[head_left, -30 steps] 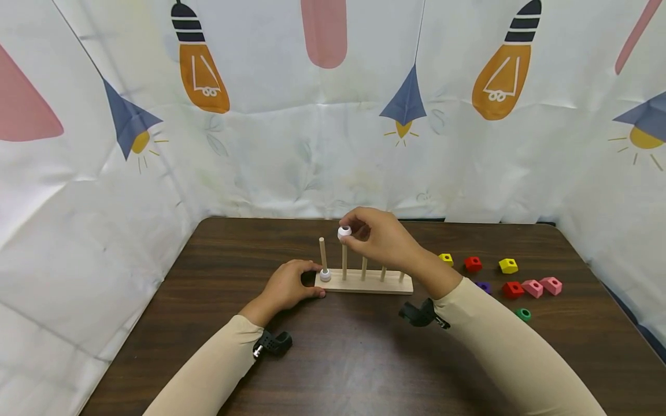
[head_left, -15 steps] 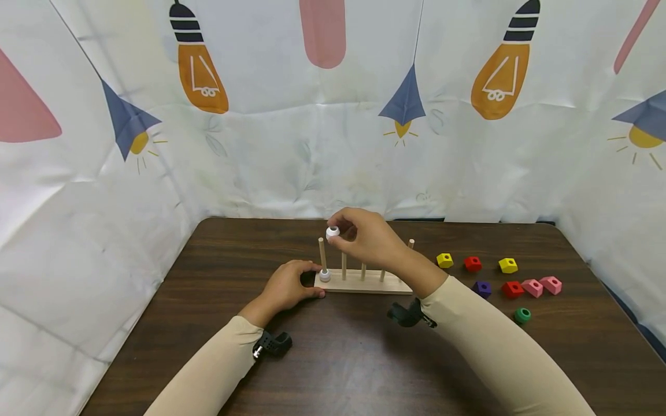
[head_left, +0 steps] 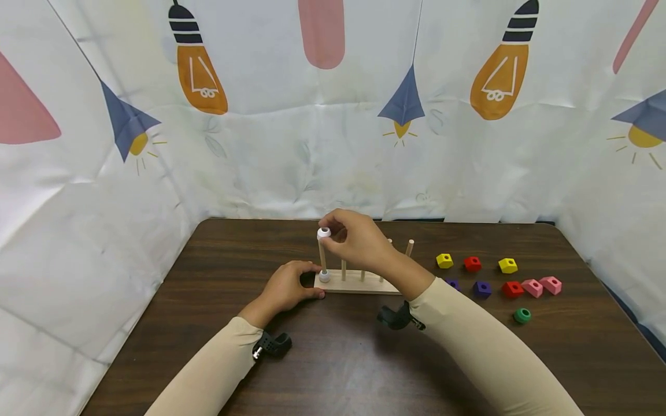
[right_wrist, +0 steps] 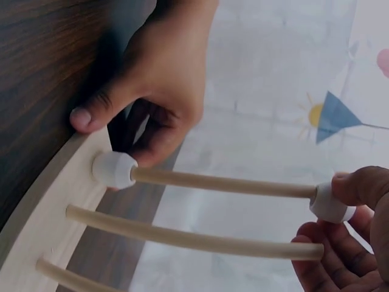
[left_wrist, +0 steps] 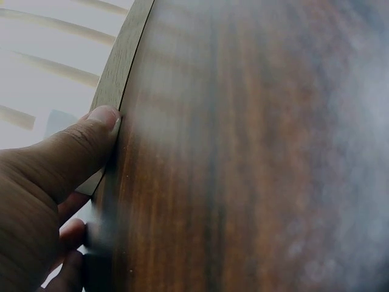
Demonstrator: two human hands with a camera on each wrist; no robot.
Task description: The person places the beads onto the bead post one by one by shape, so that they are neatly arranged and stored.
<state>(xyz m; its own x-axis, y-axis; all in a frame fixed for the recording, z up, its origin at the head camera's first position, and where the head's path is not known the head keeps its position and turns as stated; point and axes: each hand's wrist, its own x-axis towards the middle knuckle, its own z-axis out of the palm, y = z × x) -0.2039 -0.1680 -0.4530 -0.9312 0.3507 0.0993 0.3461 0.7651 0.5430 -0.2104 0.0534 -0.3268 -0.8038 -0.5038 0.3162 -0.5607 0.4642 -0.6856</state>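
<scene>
A pale wooden peg stand (head_left: 359, 284) with a row of upright pegs lies on the table. My left hand (head_left: 283, 286) grips its left end, thumb on the front edge, as the left wrist view also shows. One white bead (head_left: 325, 276) sits at the foot of the leftmost peg (right_wrist: 225, 182). Between thumb and fingers, my right hand (head_left: 359, 240) pinches a second white bead (right_wrist: 330, 204) at that peg's top; the peg tip meets its underside. How far the tip is inside the hole cannot be seen. My right forearm partly covers the stand's right end.
Right of the stand lie loose beads: yellow (head_left: 508, 266), red (head_left: 513, 289), purple (head_left: 482, 289), pink (head_left: 551, 285) and green (head_left: 522, 315). A patterned white cloth (head_left: 312, 162) hangs behind the dark wooden table (head_left: 333, 358).
My right hand has carried the white bead leftward, from above the second peg to the top of the leftmost one. The left hand has stayed on the stand.
</scene>
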